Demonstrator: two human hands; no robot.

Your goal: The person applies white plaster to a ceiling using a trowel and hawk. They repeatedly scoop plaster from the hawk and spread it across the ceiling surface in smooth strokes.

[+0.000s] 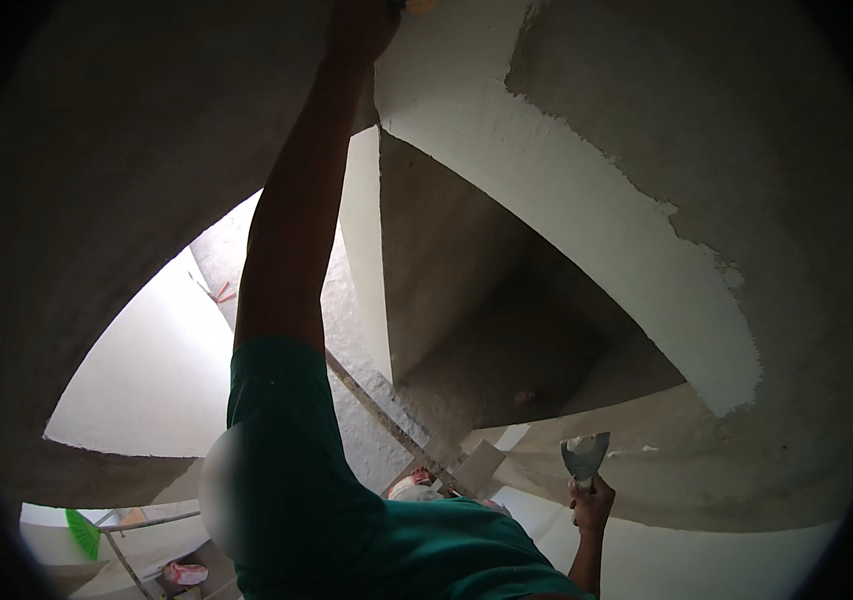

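Note:
My left arm, in a green sleeve, stretches up to the top edge of the head view. My left hand (364, 28) is dark and partly cut off there; its fingers look closed, and a tan rounded bit of something shows beside it that I cannot make out. Low at the right, my right hand (594, 502) grips the handle of a putty knife (584, 456), its wide blade pointing up and smeared with grey-white filler. Around my left hand, a white coat of plaster (566, 200) with a ragged edge curves across the grey plastered surface (726, 130).
A dark, curved triangular recess (506, 290) opens below the white band. Beneath my raised arm, a pole (376, 410) runs diagonally. At the lower left are a green fan-shaped thing (83, 535), thin bars (151, 521) and a red-and-white bag (185, 573).

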